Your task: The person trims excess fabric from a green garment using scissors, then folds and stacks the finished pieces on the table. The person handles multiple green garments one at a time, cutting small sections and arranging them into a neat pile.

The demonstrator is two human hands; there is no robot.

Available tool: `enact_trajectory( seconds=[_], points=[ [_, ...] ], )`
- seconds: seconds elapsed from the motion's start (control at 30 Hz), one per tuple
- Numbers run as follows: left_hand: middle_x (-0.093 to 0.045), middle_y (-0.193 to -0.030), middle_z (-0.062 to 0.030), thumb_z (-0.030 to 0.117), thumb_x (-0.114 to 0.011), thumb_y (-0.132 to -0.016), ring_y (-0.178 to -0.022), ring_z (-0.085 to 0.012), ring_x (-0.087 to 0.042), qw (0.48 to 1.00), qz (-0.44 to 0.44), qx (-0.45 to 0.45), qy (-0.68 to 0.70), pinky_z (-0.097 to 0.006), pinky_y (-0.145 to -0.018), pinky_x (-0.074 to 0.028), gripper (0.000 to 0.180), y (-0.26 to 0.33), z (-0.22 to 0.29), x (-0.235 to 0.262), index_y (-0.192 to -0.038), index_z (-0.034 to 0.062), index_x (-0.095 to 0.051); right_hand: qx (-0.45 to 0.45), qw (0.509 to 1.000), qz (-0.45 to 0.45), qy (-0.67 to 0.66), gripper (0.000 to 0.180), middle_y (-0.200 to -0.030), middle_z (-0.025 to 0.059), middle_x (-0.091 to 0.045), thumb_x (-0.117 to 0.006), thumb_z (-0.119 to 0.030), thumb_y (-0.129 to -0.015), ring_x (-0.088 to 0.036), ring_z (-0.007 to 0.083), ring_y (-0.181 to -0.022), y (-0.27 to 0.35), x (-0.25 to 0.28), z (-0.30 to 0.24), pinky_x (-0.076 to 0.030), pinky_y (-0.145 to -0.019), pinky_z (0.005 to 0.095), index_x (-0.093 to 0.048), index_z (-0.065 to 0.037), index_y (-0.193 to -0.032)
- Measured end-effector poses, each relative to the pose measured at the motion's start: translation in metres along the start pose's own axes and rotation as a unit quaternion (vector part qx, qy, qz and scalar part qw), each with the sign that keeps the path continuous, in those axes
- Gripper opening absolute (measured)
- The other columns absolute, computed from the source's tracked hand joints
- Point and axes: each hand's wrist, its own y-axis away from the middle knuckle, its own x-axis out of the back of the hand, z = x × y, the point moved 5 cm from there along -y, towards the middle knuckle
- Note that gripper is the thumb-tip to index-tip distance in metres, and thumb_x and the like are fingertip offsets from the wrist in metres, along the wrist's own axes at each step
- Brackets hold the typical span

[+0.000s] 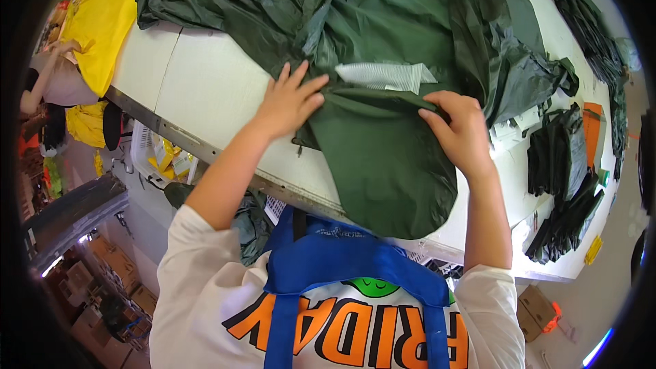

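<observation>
A dark green raincoat [383,34] lies spread over a white table [205,89], one part hanging over the near edge. My left hand [290,99] rests flat, fingers apart, on the coat's left fold. At the right of that fold my right hand [461,130] pinches the green fabric between thumb and fingers. Between my hands, just beyond the fold, sits a clear plastic bag with a white insert [386,75] on the coat.
A yellow raincoat [106,14] lies at the table's far left, with another person's arm [41,78] beside it. Folded dark garments [564,184] and an orange item [593,130] sit at the right. Crates and cardboard boxes stand below the table.
</observation>
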Motion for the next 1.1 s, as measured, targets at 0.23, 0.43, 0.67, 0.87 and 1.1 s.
enact_trajectory(
  seconds=[0.23, 0.43, 0.67, 0.87, 1.1],
  points=[
    [-0.030, -0.141, -0.0226, 0.011, -0.068, -0.079, -0.127, -0.0358, -0.035, 0.927, 0.224, 0.042, 0.298, -0.043, -0.098, -0.040, 0.075, 0.088, 0.005, -0.032, -0.143, 0.0068, -0.028, -0.123, 0.976, -0.136, 0.117, 0.044, -0.114, 0.0132, -0.055, -0.066, -0.028, -0.082, -0.050, 0.0333, -0.108, 0.141, -0.077, 0.014, -0.043, -0.091, 0.0438, -0.057, -0.012, -0.123],
    [-0.056, -0.104, -0.0099, 0.010, -0.065, -0.086, -0.067, -0.0133, -0.053, 0.557, -0.038, 0.250, 0.791, -0.022, -0.049, -0.037, 0.073, 0.151, 0.071, -0.088, -0.145, 0.0098, -0.022, -0.291, 0.930, 0.213, 0.074, 0.053, -0.133, 0.0171, -0.044, -0.065, -0.017, -0.084, -0.043, 0.0325, -0.121, 0.217, -0.044, 0.032, -0.037, -0.099, 0.0404, -0.046, -0.006, -0.132],
    [-0.058, -0.102, 0.0011, 0.027, -0.056, -0.092, -0.077, -0.0113, -0.055, 0.542, -0.202, 0.124, 0.806, -0.027, -0.063, -0.044, 0.033, 0.098, 0.080, -0.080, -0.122, 0.0166, -0.049, -0.511, 0.571, 0.150, -0.625, 0.040, -0.117, 0.0146, -0.061, -0.053, -0.025, -0.093, -0.060, 0.0265, -0.105, 0.261, -0.123, -0.021, -0.047, -0.095, 0.0410, -0.052, 0.003, -0.122],
    [-0.063, -0.093, -0.0033, 0.015, -0.052, -0.090, -0.082, -0.0184, -0.060, 0.232, 0.059, 0.151, 0.959, -0.034, -0.073, -0.050, 0.022, 0.177, 0.026, -0.129, -0.111, 0.0113, -0.058, -0.153, 0.218, 0.149, -0.952, 0.032, -0.092, 0.0078, -0.065, -0.047, -0.032, -0.097, -0.061, 0.0162, -0.074, 0.201, -0.043, -0.099, -0.051, -0.062, 0.0287, -0.059, -0.004, -0.106],
    [-0.049, -0.133, -0.0123, 0.021, -0.051, -0.095, -0.122, -0.0237, -0.048, 0.873, 0.251, -0.287, 0.305, -0.035, -0.105, -0.038, 0.047, 0.165, 0.126, -0.059, -0.137, 0.0017, -0.040, -0.414, 0.416, 0.051, -0.808, 0.031, -0.077, 0.0087, -0.061, -0.049, -0.033, -0.096, -0.059, 0.0199, -0.060, 0.241, -0.046, -0.127, -0.046, -0.050, 0.0289, -0.054, -0.004, -0.102]
  ],
)
